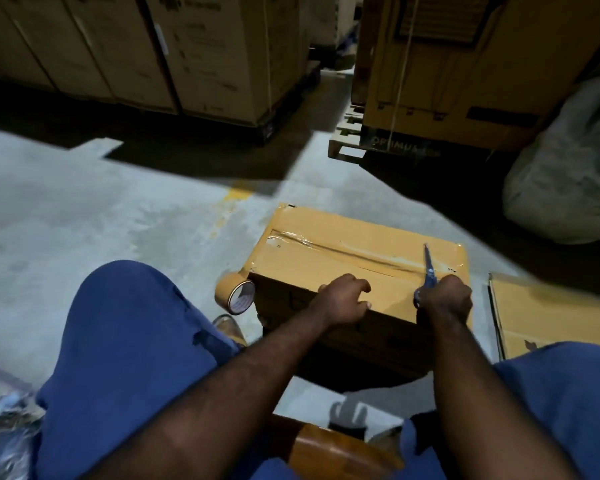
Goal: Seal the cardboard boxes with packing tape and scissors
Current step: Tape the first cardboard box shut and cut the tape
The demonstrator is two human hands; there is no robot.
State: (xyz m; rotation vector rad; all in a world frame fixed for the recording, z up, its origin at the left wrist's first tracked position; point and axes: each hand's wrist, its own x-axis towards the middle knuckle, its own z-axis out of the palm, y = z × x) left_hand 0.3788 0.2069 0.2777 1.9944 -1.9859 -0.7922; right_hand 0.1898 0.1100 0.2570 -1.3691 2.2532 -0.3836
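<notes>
Concrete floor (84, 209) stretches left of box (326, 268); hands (343, 299) (445, 296), scissors (430, 268) at near edge.

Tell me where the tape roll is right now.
In the head view, the tape roll is left of centre, at the near left corner of the cardboard box, beside the person's left knee.

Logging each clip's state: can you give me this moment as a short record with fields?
box: on floor, top seam taped
tape roll: at box's left corner, strip joined to box
left hand: curled, resting on box's near edge
right hand: grips scissors, blades pointing away over the box top
nearby: another cardboard box at right
</notes>
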